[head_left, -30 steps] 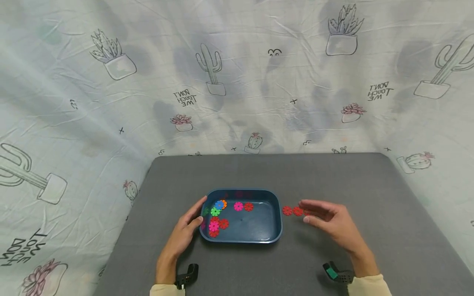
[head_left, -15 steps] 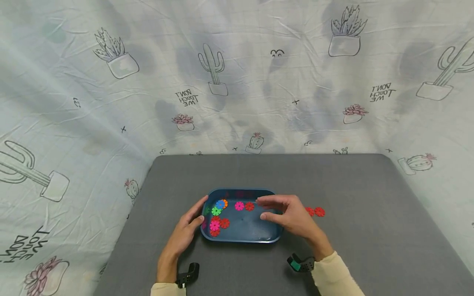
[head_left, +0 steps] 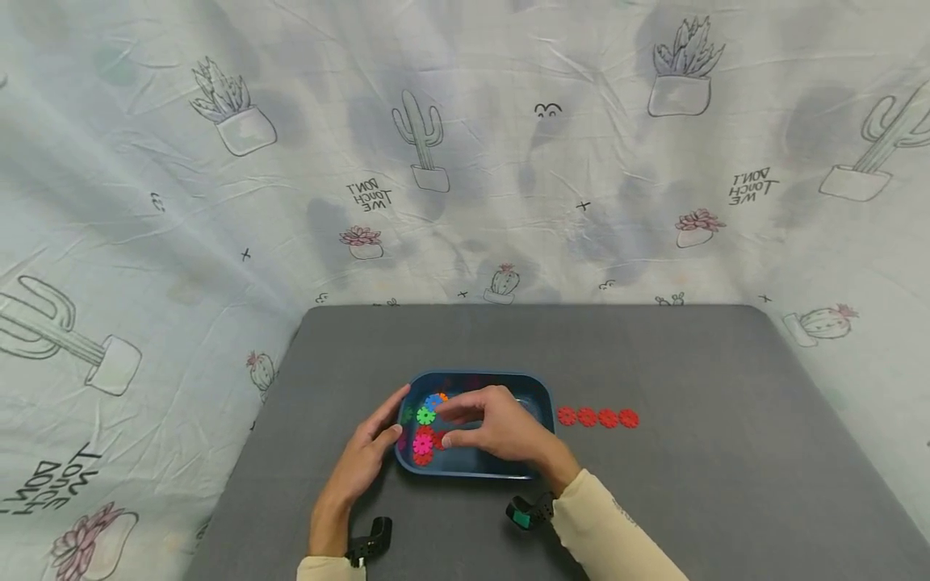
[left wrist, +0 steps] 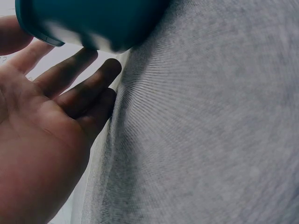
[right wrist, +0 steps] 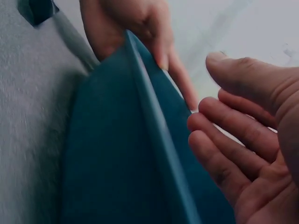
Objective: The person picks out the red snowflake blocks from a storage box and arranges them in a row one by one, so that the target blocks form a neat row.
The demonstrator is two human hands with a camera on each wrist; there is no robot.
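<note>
Reaching back from the row of four red gears (head_left: 597,418) beside the blue tray (head_left: 541,394), the right hand (head_left: 494,428) hovered loose and empty over the gears in the tray (head_left: 424,432), so another pick looked underway, while the relaxed left hand (head_left: 366,452) steadied the tray's far side.

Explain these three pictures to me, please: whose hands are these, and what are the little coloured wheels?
No machine here: a person wears one camera on the head and one on each wrist. The head view looks down on a grey table. The left hand rests against the side of a blue tray that holds small toy gears. The right hand hovers over the tray, fingers loosely bent; it seems to hold nothing. Four red gears lie in a row to the right. The wrist views show each palm close up beside the tray.
</note>
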